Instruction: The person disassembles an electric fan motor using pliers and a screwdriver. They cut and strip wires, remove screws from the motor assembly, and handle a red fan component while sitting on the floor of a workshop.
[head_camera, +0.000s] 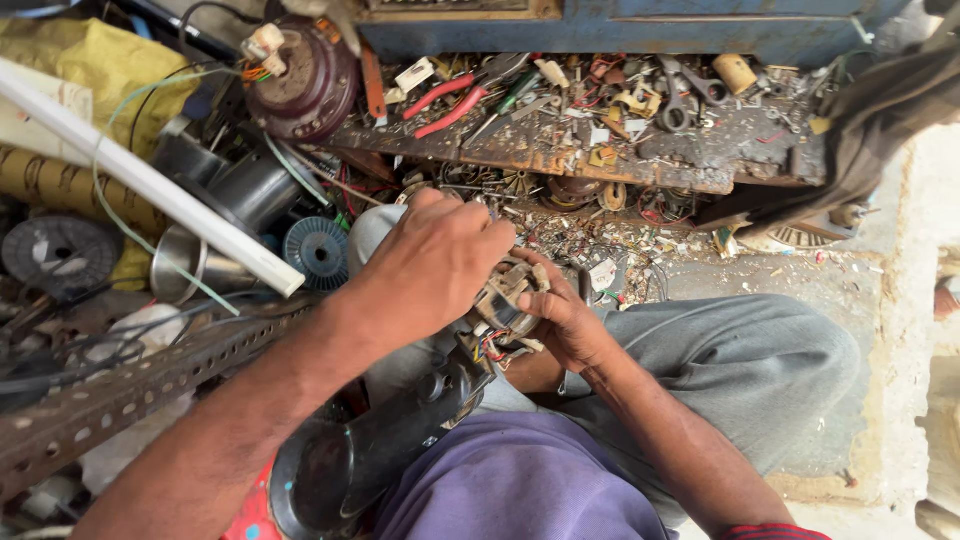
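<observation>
Gripping a small motor stator (505, 300) over the lap, the left hand (435, 260) clenches its top while the right hand (565, 315) cradles its side; judged mid-dismantling, the next move calls for freeing its coloured wires (490, 345).

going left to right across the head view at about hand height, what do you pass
grey disc → white tube → blue wire spool → left hand → small motor → right hand → grey trouser knee
</observation>
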